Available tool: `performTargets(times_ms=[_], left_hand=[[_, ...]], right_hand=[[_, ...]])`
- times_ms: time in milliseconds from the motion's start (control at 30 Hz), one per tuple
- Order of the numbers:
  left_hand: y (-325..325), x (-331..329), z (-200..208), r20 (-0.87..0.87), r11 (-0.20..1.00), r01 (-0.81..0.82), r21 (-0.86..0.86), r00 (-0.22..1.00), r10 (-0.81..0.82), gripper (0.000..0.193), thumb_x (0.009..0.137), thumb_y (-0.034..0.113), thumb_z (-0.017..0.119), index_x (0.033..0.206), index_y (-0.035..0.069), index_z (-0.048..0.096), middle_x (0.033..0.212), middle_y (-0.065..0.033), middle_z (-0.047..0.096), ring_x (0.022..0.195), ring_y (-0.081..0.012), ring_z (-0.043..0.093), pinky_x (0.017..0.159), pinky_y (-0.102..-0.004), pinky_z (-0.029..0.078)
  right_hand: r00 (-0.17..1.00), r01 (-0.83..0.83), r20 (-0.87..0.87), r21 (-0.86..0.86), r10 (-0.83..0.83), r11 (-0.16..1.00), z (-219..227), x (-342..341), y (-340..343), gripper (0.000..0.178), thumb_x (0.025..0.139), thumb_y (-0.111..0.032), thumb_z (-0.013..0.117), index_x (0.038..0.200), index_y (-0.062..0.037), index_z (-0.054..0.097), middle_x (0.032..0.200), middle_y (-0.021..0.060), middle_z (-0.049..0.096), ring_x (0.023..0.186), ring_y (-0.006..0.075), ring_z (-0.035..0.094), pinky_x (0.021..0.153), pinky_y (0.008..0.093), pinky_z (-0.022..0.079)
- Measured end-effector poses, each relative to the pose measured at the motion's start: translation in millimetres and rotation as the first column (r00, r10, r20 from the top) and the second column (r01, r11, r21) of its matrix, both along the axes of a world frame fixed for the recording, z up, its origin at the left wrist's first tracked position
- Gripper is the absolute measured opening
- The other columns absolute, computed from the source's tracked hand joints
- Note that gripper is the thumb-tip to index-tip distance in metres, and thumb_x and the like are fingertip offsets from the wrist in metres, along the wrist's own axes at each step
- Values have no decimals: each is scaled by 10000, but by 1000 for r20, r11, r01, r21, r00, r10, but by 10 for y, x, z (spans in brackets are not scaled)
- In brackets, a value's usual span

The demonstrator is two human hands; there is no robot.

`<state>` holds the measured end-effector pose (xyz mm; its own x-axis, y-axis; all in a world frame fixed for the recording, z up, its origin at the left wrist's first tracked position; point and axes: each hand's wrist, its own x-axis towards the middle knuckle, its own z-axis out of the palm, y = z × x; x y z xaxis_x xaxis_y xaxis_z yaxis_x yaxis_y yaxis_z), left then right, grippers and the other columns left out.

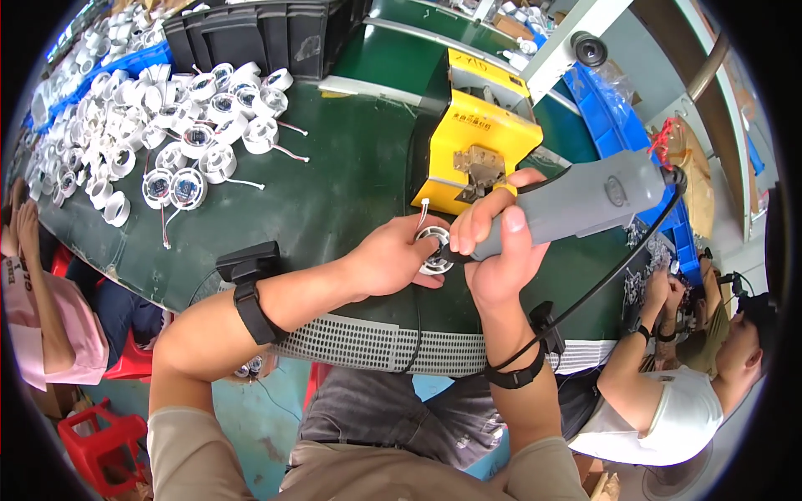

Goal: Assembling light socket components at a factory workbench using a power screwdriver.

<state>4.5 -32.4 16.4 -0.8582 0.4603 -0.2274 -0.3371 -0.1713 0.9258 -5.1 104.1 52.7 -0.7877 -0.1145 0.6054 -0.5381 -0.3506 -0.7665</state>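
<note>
My left hand (391, 257) pinches a small white round housing (432, 268) above the green table. A short white connector lead (424, 205) sticks up from the housing. Wrapped around the body of a grey electric screwdriver (585, 199), my right hand (505, 246) tilts it so that its dark front end meets the housing. The tip itself is hidden by my fingers. From the tool's far end a black cable (622, 271) curves back past my right wrist. Just beyond my hands stands a yellow machine (478, 125) with a metal fixture on its front.
A large heap of white housings (125, 138), some with circuit boards and leads, covers the table's left side. Behind it sits a black crate (251, 42). Blue bins (601, 108) stand at the right. Co-workers sit on both sides. A perforated grey strip (359, 341) lines the near edge.
</note>
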Motion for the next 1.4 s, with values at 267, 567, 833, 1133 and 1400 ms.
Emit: performTargets(times_ms=[267,567,833,1133,1400], left_hand=[[-768,-233,382,-789,429,-677,-598,592,-165,314,834,162,548,1114,27,596,963,-239,656,896,-408,641,798,-474,520],[-795,-402,631,-931,238,-905,-353,313,-190,688,795,222,724,1377,51,398,1348,-236,433,1118,-422,537,913,-447,476],[-210,-1154,698,-874,621,-627,-470,231,-428,885,525,386,873,1298,124,528,1464,-281,301,1252,-414,437,1033,-457,366],[-264,-1652,1035,-696,419,-572,-705,442,-566,545,705,513,758,899,6,703,1316,-292,501,1094,-393,600,902,-363,493],[-337,-1878,1158,-656,526,-394,-754,492,-572,518,754,438,754,885,-56,674,1341,-355,442,1327,-378,409,1005,-351,405]], right_hand=[[993,120,-19,16,-119,993,63,-7,157,514,943,-325,561,1242,27,335,709,82,519,558,159,523,544,306,484],[710,680,-380,589,-593,436,-209,559,242,616,656,-201,825,1130,14,495,990,141,533,894,279,558,790,365,471],[849,448,-342,870,-404,205,-420,656,222,247,714,-216,710,791,-36,559,767,123,599,758,290,629,646,397,512],[875,331,-253,935,-413,128,-315,629,317,189,752,-198,652,746,-24,577,728,145,633,684,313,665,557,423,525],[846,268,-203,961,-493,64,-261,583,525,172,737,-174,632,744,-8,587,702,176,642,616,343,659,553,429,526]])
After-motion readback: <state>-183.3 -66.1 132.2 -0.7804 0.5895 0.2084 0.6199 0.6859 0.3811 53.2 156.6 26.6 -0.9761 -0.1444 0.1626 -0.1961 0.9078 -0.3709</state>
